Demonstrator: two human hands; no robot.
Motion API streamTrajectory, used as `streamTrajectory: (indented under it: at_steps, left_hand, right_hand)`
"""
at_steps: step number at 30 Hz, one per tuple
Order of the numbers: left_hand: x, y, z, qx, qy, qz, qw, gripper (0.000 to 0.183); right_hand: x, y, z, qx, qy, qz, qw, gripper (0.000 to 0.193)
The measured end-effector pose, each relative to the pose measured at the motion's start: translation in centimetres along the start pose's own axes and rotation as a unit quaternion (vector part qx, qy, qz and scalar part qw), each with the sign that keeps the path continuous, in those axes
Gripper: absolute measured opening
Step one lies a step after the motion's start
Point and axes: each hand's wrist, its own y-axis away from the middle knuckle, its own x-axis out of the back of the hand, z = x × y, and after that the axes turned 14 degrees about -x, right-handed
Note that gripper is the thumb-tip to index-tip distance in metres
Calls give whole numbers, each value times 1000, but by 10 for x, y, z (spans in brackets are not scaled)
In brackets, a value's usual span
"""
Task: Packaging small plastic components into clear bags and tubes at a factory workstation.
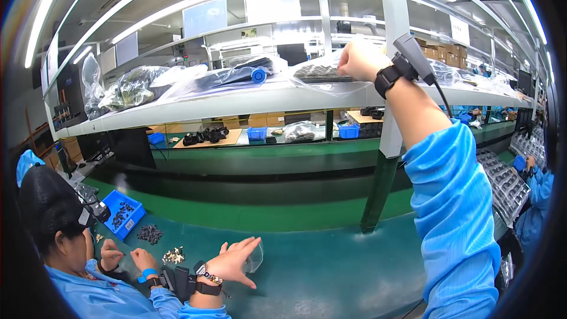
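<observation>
My right hand [357, 62] is raised to the shelf, its fingers curled closed at a clear plastic bag [313, 85] that holds a dark gridded sheet of parts. The fingertips seem to pinch the bag's plastic, but they are partly hidden. Low over the green table, my left hand [233, 263] is open with its fingers spread and the thumb apart. A small clear plastic piece [254, 259] shows in the gap between that thumb and the fingers; I cannot tell whether it touches them. Devices are strapped to both my wrists.
At left a co-worker [65, 230] handles small parts beside a blue bin [124, 215], a black parts pile [150, 234] and a cream parts pile [173, 255]. A shelf post [384, 159] rises from the table. Another person [534, 195] is by clear trays [502, 186] at right.
</observation>
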Motion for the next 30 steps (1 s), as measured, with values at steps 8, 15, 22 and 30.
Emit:
streamTrajectory:
  at_steps: [8, 15, 22, 30]
  left_hand:
    - [32, -3, 37, -109, 36, 185, 976, 105]
    - [64, -21, 76, -177, 217, 430, 858, 42]
    - [157, -114, 93, -191, -165, 539, 804, 70]
    - [241, -172, 105, 62, -275, 463, 840, 59]
  right_hand:
    - [36, 70, -2, 188, -80, 318, 926, 10]
    - [21, 226, 26, 328, -88, 267, 902, 15]
    - [-125, 381, 95, 286, -210, -158, 921, 22]
    - [-194, 443, 126, 341, -264, -245, 868, 25]
